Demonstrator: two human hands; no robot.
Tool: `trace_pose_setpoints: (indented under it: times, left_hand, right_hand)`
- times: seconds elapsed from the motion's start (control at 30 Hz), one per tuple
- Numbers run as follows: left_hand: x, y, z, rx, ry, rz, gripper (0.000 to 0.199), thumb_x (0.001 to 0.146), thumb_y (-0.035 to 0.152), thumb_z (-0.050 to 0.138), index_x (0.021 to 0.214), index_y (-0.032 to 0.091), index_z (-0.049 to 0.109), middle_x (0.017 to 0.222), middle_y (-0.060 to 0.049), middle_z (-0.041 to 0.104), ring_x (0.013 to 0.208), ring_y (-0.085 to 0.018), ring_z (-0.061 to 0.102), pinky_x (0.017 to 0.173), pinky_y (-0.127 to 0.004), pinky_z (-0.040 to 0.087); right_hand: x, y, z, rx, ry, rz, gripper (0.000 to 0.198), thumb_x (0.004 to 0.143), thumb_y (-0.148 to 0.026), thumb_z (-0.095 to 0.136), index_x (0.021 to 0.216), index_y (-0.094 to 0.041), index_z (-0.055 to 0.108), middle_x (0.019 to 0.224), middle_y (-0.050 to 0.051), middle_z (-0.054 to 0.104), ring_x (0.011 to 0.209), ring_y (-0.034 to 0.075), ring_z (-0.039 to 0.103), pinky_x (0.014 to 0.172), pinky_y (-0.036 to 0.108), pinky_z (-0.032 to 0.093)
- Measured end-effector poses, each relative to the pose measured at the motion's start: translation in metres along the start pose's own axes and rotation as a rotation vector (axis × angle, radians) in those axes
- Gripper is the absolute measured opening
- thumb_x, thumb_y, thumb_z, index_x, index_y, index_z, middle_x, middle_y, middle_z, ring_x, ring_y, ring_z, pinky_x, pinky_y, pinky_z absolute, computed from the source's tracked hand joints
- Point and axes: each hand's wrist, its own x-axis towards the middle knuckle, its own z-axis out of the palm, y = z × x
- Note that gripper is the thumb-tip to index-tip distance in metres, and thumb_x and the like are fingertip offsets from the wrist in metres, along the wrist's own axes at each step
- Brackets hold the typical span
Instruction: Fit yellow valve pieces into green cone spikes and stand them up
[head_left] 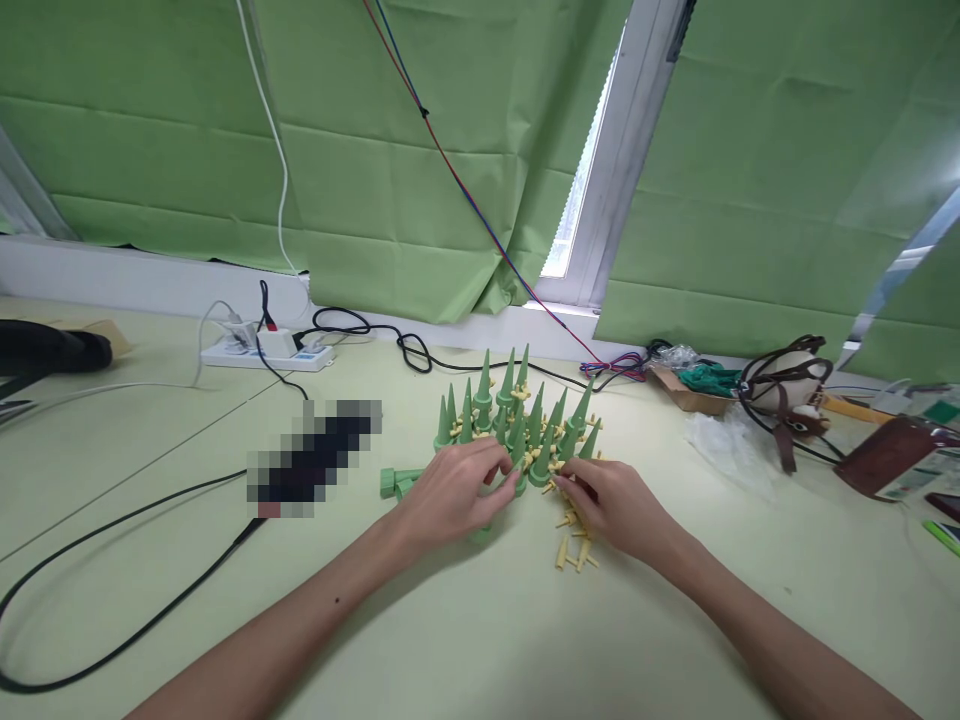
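Observation:
Green plastic cones [535, 420] with wide round bases stand upright in a tight cluster, small yellow branched pieces among them. My left hand [465, 490] is at the cluster's near left side, thumb and index finger closed at the base of a front green cone [519, 472]. At the near right side, my right hand [619, 505] pinches by its fingertips what looks like a small yellow plastic piece; the fingers partly hide it. Loose yellow pieces [576, 556] lie on the table beside this hand. Green cones on their sides [397, 482] rest left of my left hand, partly covered by it.
A dark pixelated object [319, 455] with a black cable lies to the left. Behind it are a white power strip [259, 350] and cords along the wall. On the right are a cardboard box [688, 392], crumpled clear plastic [731, 450] and a dark red case [889, 455].

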Motion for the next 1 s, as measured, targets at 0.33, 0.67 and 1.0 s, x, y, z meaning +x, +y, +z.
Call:
trace_pose_setpoints:
  times: [0.33,0.67,1.0]
  left_hand:
    - [-0.002,0.003,0.002,-0.055,0.044,0.033,0.018,0.097,0.025,0.047,0.084,0.016,0.056,0.071,0.002,0.055,0.056,-0.009,0.044,0.054,-0.022,0.033]
    - [-0.001,0.004,0.002,-0.080,-0.053,-0.077,0.023,0.097,0.030,0.046,0.080,0.017,0.054,0.066,0.002,0.053,0.057,-0.011,0.045,0.055,-0.024,0.033]
    - [-0.002,0.004,0.005,-0.226,-0.075,-0.110,0.019,0.092,0.027,0.050,0.076,0.018,0.051,0.061,0.004,0.050,0.053,-0.010,0.043,0.051,-0.024,0.032]
  right_hand:
    - [0.000,0.004,-0.004,-0.166,-0.030,0.066,0.029,0.100,-0.024,0.044,0.072,-0.021,0.052,0.062,0.000,0.060,0.057,0.016,0.054,0.053,0.025,0.025]
    - [0.000,-0.005,-0.004,-0.235,-0.130,0.222,0.034,0.096,-0.034,0.055,0.066,-0.020,0.055,0.062,0.002,0.066,0.060,0.018,0.059,0.052,0.026,0.023]
    - [-0.001,-0.006,0.000,-0.215,-0.181,0.233,0.029,0.095,-0.029,0.058,0.067,-0.020,0.058,0.066,0.005,0.068,0.066,0.022,0.063,0.052,0.027,0.026]
